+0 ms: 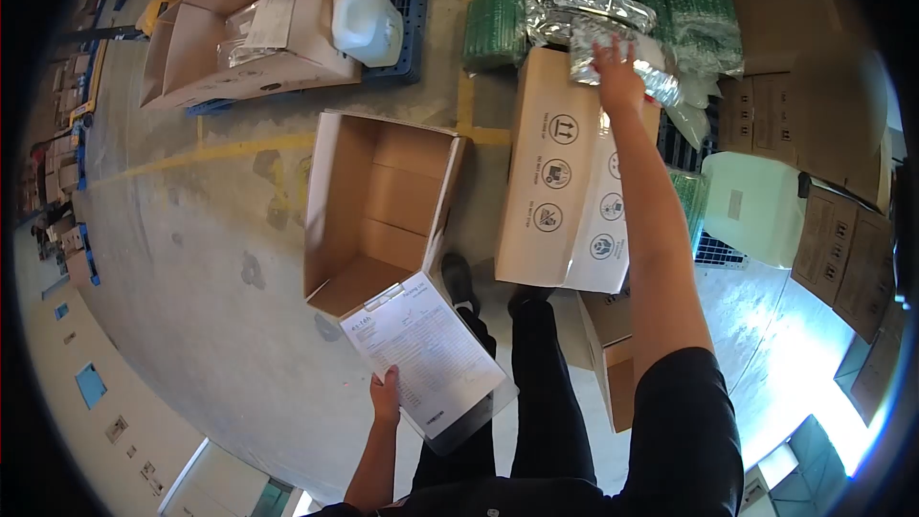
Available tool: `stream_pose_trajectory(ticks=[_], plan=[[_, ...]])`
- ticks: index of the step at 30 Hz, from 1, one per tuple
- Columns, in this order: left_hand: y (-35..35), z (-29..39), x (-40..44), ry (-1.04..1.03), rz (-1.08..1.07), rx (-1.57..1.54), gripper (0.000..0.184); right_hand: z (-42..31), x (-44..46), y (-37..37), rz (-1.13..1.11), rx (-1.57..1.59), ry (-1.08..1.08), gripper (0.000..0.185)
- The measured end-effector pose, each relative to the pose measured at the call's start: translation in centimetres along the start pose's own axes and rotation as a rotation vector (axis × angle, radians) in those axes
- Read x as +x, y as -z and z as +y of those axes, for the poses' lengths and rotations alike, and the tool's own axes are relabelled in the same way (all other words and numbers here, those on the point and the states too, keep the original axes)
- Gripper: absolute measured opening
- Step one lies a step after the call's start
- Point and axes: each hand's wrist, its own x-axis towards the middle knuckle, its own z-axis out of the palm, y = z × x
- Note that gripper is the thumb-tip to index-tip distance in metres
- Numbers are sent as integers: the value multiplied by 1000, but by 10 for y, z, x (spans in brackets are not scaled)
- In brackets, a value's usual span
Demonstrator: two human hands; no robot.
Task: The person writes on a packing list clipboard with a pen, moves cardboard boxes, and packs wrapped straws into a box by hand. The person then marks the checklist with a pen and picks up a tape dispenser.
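Observation:
My left hand (386,394) grips the lower left edge of a clipboard with a printed packing list (426,354), thumb on the paper. Beyond the clipboard's top stands an open, empty cardboard box (407,182). My right arm reaches forward, and my right hand (619,77) rests with spread fingers on a silver foil package (584,56). That package lies over the far end of a closed carton with printed handling symbols (565,182). Another silver package (593,11) is just behind it. Green bubble-wrapped bundles (495,26) lie on both sides of the silver packages.
At the upper left, a divided cardboard box (196,62) and a white jug (368,21) sit by a blue pallet (410,0). A pale green bin (751,206) and stacked cartons (831,244) are at the right. An open carton (613,354) stands near my legs.

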Motion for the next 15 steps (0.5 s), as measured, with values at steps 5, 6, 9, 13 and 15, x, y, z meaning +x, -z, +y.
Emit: stream_pose_trajectory(ticks=[5,6,9,13,15], plan=[[23,1,-5,111,29,-128,35,-64,-51,-22,-49,338,-13,14],[28,4,-8,138,25,-155,37,-96,-86,-17,-264,576,-149,20],[45,14,-14,194,26,-280,42,-191,-201,-48,-839,1144,-150,54],[85,5,-15,188,98,-359,41,-293,-310,-79,-842,848,-301,74],[101,-1,-11,256,69,-453,48,-311,-309,-60,-871,1070,-571,72]])
